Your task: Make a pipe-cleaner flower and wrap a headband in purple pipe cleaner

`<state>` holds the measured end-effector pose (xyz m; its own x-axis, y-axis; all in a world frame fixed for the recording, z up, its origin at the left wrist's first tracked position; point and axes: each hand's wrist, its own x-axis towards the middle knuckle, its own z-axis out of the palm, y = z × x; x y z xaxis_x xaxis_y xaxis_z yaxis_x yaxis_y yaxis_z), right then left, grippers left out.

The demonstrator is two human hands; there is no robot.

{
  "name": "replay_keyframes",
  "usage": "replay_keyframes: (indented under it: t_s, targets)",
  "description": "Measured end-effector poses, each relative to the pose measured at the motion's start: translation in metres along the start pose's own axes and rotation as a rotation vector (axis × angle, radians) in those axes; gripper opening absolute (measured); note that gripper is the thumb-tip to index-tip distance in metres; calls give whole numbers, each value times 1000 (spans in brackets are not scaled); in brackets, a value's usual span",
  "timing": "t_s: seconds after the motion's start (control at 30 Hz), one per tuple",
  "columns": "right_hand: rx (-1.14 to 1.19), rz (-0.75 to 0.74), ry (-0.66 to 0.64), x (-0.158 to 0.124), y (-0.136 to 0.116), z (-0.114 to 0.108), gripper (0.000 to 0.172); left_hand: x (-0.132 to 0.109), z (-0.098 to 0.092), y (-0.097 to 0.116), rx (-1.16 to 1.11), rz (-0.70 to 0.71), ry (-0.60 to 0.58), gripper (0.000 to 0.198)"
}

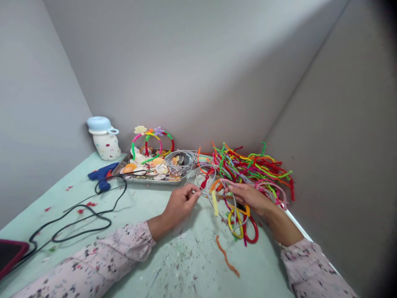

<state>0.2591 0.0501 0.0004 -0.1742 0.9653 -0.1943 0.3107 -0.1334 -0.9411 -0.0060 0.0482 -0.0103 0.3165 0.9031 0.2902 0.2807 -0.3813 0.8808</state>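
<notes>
My left hand [181, 204] is closed in a pinch, with its fingertips on a thin grey wire [196, 177] bent into a loop. My right hand [249, 196] is closed at the near edge of a heap of coloured pipe cleaners [248, 163]. What lies between its fingers is hidden among the strands. Just below it are scissors with red and yellow handles [254, 232], partly covered by grey wire and pipe cleaners. A short yellow pipe cleaner piece [215, 203] hangs between the hands. An orange pipe cleaner piece [227, 256] lies alone on the table nearer me.
Shells fill a metal tray [155, 181] at the back, where two pipe-cleaner rings with flowers [147, 133] and a wire coil [182, 165] rest. Left are a blue glue gun [104, 176], its black cord [108, 221], a bottle [107, 145] and a red-edged device [12, 254]. Walls enclose the table.
</notes>
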Motion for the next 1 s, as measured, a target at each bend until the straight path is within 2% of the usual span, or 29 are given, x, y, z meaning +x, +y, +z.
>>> replay_keyframes:
  t_s: [0.1, 0.2, 0.27, 0.37, 0.47, 0.57, 0.67, 0.77, 0.9, 1.0]
  targets:
    - [-25, -21, 21, -1, -3, 1, 46, -3, -3, 9, 29, 69, 95, 23]
    - [-66, -38, 50, -3, -9, 2, 48, -4, -5, 13, 49, 194, 188, 18]
    - [-81, -63, 46, -5, -12, 2, 47, -3, -6, 12, -10, 221, 198, 16]
    - [-26, -101, 21, -5, -13, 1, 45, -1, -5, 9, -232, 107, 132, 17]
    - [131, -86, 22, -5, -9, -5, 46, 0, -2, 6, -467, -7, 70, 17]
    - [319, -73, 58, -3, -4, -16, 46, 2, -2, 4, -570, -81, 38, 16]
    - [447, -71, 116, -2, 0, -26, 43, 3, -3, 2, -604, -113, 42, 15]
    - [512, -66, 230, 1, 5, -33, 42, 4, -5, 1, -620, -115, 67, 16]
    - [487, -83, 361, 4, 6, -32, 41, 4, -6, 4, -583, -107, 151, 30]
    - [436, -102, 356, 6, 6, -27, 38, 2, -5, 10, -450, -94, 213, 30]
